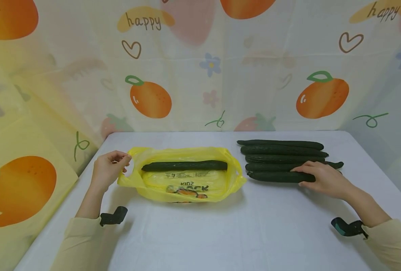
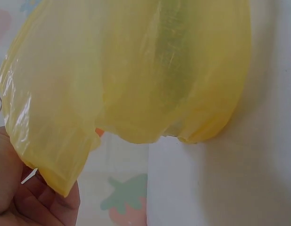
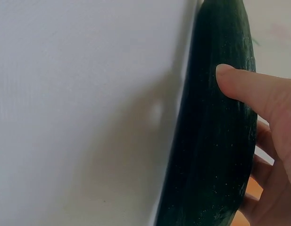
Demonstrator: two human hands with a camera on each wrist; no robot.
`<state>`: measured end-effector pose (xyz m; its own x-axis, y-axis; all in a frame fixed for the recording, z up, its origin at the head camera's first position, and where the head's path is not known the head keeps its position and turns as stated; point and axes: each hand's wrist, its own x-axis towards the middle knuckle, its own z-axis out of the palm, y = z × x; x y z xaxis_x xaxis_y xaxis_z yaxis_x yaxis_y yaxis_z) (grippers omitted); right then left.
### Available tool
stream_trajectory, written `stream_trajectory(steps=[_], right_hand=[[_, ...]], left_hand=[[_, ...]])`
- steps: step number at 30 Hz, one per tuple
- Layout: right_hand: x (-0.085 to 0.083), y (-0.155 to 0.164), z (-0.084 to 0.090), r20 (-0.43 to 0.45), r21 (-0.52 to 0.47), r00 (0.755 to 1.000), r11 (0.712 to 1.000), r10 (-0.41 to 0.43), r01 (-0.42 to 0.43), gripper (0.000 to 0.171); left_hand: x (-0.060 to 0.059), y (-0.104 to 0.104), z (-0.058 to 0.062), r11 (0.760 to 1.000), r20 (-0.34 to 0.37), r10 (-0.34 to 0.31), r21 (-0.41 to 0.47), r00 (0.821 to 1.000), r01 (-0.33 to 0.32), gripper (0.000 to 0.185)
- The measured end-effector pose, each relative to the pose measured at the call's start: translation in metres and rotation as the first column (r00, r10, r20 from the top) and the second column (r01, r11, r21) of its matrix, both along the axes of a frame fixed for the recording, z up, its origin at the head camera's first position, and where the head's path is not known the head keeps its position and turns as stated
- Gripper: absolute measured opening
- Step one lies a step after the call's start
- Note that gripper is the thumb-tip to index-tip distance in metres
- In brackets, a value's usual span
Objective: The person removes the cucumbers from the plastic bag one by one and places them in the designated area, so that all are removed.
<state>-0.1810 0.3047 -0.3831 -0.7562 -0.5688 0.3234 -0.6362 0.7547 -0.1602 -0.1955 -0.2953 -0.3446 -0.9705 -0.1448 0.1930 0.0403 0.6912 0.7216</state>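
A yellow plastic bag (image 1: 190,195) lies on its side on the table, with one dark green cucumber (image 1: 187,165) lying across it in its opening. At its left end, my left hand (image 1: 109,167) pinches the handle corner; in the left wrist view the fingers (image 2: 39,202) hold the yellow film. Several cucumbers (image 1: 285,151) lie side by side on the right. My right hand (image 1: 325,178) grips the right end of the nearest cucumber (image 1: 275,177). The right wrist view shows the thumb (image 3: 239,84) along this cucumber's side, the other fingers behind it.
A white cloth covers the table (image 1: 200,237). Behind it hangs a curtain (image 1: 248,86) printed with oranges, hearts and flowers, which also runs along the left side. A small dark device is strapped at each wrist.
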Motion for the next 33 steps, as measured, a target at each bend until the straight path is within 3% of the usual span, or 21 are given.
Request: stream_trajectory(steps=[9,22,33], right_hand=[[-0.001,0.0,-0.004,0.07,0.042,0.997,0.998,-0.04,0.037,0.041],[-0.005,-0.002,-0.009,0.087,0.033,0.995,0.998,-0.053,0.05,0.04],[-0.004,0.0,-0.013,0.006,0.011,1.0,0.999,-0.03,0.03,0.04]], left_hand=[[0.001,0.0,0.0,1.0,-0.001,0.001,0.008,1.0,-0.001,0.03],[0.001,0.0,-0.001,1.0,0.004,0.013,0.005,1.0,-0.013,0.03],[0.0,-0.001,-0.002,1.0,0.004,0.01,0.009,1.0,-0.01,0.03]])
